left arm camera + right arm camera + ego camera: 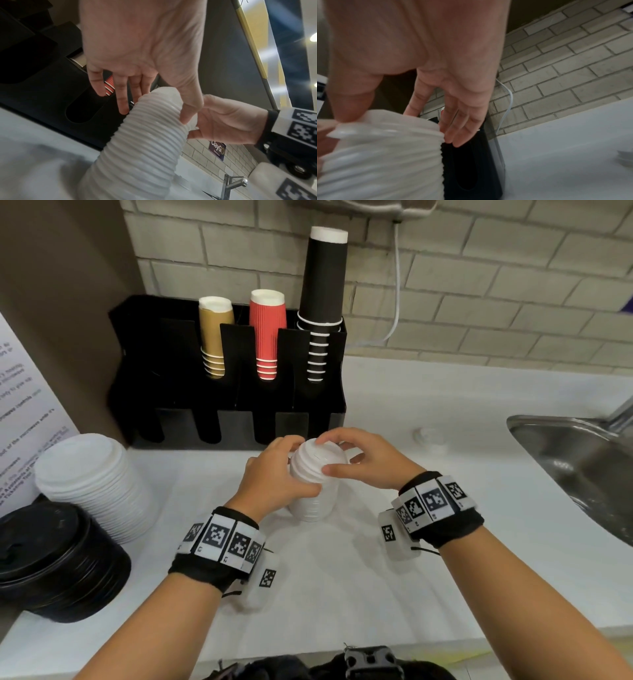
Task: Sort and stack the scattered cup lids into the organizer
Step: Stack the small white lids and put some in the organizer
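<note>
Both hands work a tall stack of white lids (313, 474) standing on the desk (428, 508) before the black organizer (226, 371); left hand (274, 474) grips its side; right hand (363, 460) pinches the top lid; purple sign (217, 150) reads "ClayGo".

Right hand (423, 56) over white lid stack (380, 155), thumb on top lid, fingers (462, 129) at its rim, black organizer (471, 169) behind, white bench (565, 155)

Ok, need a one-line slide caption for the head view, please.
Both hands, left hand and right hand, grip a tall stack of white lids standing on the counter before the black organizer.
</note>
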Motion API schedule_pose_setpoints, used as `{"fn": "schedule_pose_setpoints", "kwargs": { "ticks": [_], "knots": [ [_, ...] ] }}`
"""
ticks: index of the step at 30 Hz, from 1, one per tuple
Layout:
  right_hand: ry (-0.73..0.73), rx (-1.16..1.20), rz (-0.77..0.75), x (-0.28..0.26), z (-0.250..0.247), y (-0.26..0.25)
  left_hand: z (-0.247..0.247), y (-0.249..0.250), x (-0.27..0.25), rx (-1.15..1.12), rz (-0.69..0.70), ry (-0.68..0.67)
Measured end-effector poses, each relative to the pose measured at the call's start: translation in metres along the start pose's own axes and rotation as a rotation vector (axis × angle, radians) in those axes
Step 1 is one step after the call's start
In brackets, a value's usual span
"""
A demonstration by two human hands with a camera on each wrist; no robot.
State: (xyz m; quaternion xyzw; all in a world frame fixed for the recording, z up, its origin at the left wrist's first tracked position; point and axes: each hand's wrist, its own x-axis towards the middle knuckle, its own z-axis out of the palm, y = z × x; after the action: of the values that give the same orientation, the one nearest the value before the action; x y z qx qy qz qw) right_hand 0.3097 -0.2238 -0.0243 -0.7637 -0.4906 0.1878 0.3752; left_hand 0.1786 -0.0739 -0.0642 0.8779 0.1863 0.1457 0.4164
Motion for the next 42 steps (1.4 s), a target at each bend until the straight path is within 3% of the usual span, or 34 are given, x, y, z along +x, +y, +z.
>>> {"fn": "schedule_pose_setpoints", "kwargs": {
  "ticks": [5,14,23,26,28,30,32,33,37,41,42],
  "knots": [
    [-0.009,-0.244,-0.069,0.002,0.001,-0.004,0.000,0.001,-0.001,-0.001,0.000,0.011],
    [-0.067,-0.359,-0.060,0.006,0.005,-0.014,-0.001,0.002,-0.001,0.038,-0.001,0.011],
    [-0.042,-0.239,-0.024,0.000,0.015,-0.002,-0.011,0.000,0.005,-0.052,0.080,-0.105],
    [-0.118,-0.134,-0.015,-0.001,0.009,0.004,-0.014,0.002,0.011,-0.046,0.085,-0.130],
    [-0.078,0.095,0.062,0.001,-0.003,0.013,-0.016,0.002,0.015,-0.042,0.073,-0.150],
    [0.179,0.237,0.177,0.010,-0.022,0.031,-0.016,0.001,0.018,-0.055,0.055,-0.156],
    [0.469,0.160,0.359,0.023,-0.047,0.061,-0.015,-0.001,0.019,-0.059,0.051,-0.157],
    [0.539,0.067,0.474,0.030,-0.061,0.077,-0.015,-0.001,0.019,-0.064,0.050,-0.156],
    [0.419,-0.240,0.945,0.046,-0.098,0.127,-0.014,-0.004,0.019,-0.083,0.030,-0.155],
    [0.298,-0.306,0.958,0.052,-0.108,0.149,-0.015,-0.004,0.019,-0.082,0.028,-0.157],
    [0.226,-0.413,0.938,0.050,-0.109,0.153,-0.015,-0.003,0.019,-0.079,0.027,-0.159]
  ]
}}
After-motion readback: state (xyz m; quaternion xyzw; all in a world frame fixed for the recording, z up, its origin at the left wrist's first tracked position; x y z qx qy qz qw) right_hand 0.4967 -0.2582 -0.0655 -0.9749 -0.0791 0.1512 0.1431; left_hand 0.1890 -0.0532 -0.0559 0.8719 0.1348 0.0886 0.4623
